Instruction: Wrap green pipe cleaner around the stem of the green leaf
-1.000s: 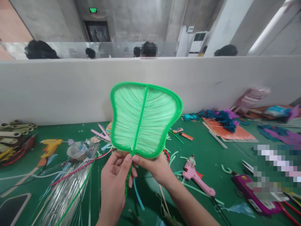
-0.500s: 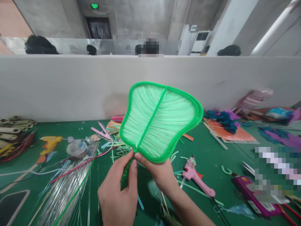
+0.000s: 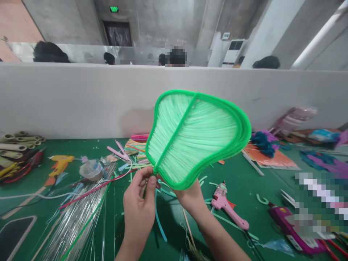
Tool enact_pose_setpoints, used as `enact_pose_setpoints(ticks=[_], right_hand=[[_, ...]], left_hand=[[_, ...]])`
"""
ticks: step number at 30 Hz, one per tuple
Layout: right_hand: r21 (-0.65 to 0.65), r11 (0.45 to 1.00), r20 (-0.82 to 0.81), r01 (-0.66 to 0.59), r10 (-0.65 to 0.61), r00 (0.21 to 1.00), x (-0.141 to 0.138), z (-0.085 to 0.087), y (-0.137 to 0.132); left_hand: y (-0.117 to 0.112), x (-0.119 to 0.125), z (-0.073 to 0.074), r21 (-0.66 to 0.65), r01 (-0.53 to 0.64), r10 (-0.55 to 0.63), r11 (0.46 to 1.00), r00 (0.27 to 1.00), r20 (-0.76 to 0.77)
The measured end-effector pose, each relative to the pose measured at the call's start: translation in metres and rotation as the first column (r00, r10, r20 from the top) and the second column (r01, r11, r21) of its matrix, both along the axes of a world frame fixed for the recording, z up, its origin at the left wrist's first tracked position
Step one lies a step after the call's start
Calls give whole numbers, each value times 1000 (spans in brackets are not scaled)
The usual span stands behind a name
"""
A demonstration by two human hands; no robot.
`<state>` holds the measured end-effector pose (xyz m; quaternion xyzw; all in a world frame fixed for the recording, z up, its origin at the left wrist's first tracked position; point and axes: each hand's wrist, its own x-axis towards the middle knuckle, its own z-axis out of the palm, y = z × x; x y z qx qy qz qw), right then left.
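A green leaf-shaped fan (image 3: 195, 137) with a bright green rim and a central rib is held up in front of me, tilted to the right. My left hand (image 3: 140, 206) pinches the base of the rib and its short stem at the bottom. My right hand (image 3: 190, 197) grips the lower rim from behind, mostly hidden by the fan.
On the green table lie a pink glue gun (image 3: 228, 206), a yellow glue gun (image 3: 58, 163), a bundle of clear and coloured strips (image 3: 78, 214), rolled tubes (image 3: 16, 145), a purple tool (image 3: 290, 224) and fabric scraps (image 3: 263, 141). A white partition (image 3: 81, 98) stands behind, with people's heads beyond it.
The fan has tilted further to the right and shifted right and slightly up. My left hand has opened its fist into a fingertip pinch at the stem.
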<state>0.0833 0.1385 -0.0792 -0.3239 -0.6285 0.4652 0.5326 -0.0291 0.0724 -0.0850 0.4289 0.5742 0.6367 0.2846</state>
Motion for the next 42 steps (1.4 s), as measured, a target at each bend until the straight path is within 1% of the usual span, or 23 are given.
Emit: enact_pose_setpoints(ticks=[2,5,6,7,11,14,16,17,20,22,24,27,30,33,37,42], right_hand=[[26,999,8,-20,19,1000,0,5,-2],[57,998,-17,-7,8,1000,-1,11,-6],[63,998,-29,-1,2,1000,-2,13,-7],[71,997,-39,5,-3,999,-3,14,-7],[100,995,-23,19,-17,1000,-7,19,-9],[88,995,27,47,-50,998,-10,19,-9],[110,990,59,90,-97,994,-12,18,-9],[134,984,71,113,-124,990,-13,16,-8],[205,965,127,162,-190,973,-16,11,-7],[223,958,153,180,-217,964,-18,6,-6],[214,959,136,186,-218,966,-21,2,-7],[180,965,68,190,-205,976,-25,-2,-10],[159,966,53,204,-215,975,-28,-3,-10],[150,967,51,206,-216,975,-27,-4,-8],[164,968,29,190,-197,980,-26,-3,-7],[169,973,16,156,-161,987,-25,4,-10]], left_hand=[[4,-3,0,16,69,-71,997,991,111],[8,-7,-1,80,176,-192,981,941,278],[9,-9,-2,106,185,-209,977,928,308],[10,-10,-3,135,179,-214,975,919,332],[12,-13,-10,217,85,-177,973,875,451],[15,-9,-10,198,12,-113,980,854,508],[18,-5,-7,178,-22,-75,984,852,519],[19,-4,-6,170,-20,-72,985,854,516],[21,-4,-2,158,22,-97,987,865,492],[21,-5,-2,152,38,-106,988,878,468],[21,-6,-4,148,38,-99,988,897,430],[21,-5,-6,150,12,-70,989,919,387],[21,-3,-8,166,-27,-40,986,920,390],[20,-3,-7,160,-20,-49,987,908,416],[16,-4,-6,145,-31,-31,989,911,410],[14,-5,-5,164,-91,36,982,949,313]])
